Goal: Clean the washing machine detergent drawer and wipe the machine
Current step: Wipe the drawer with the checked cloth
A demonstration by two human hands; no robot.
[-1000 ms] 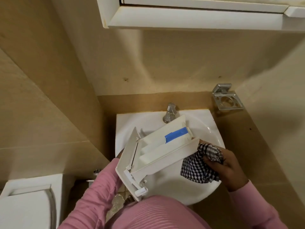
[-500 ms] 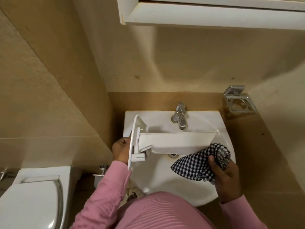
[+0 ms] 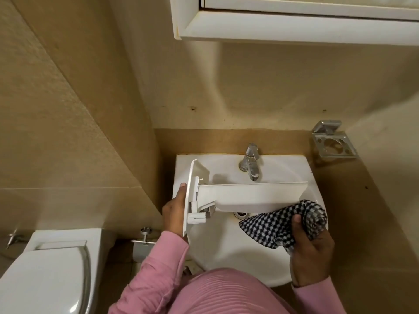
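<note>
A drawer (image 3: 249,193) is held crosswise over the sink (image 3: 226,257), in front of the tap (image 3: 250,160). The left hand (image 3: 173,214) holds its left end, and the right hand (image 3: 313,254) holds a cloth (image 3: 272,227), apparently touching its right end. A toilet (image 3: 45,279) stands to the left and a cabinet (image 3: 294,28) hangs above.

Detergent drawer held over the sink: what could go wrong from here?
Only the left hand holds the detergent drawer, by its front panel; wiping pressure could twist it loose into the sink.
The checked cloth, bunched in the right hand, dangles near the drain and may snag there.
</note>
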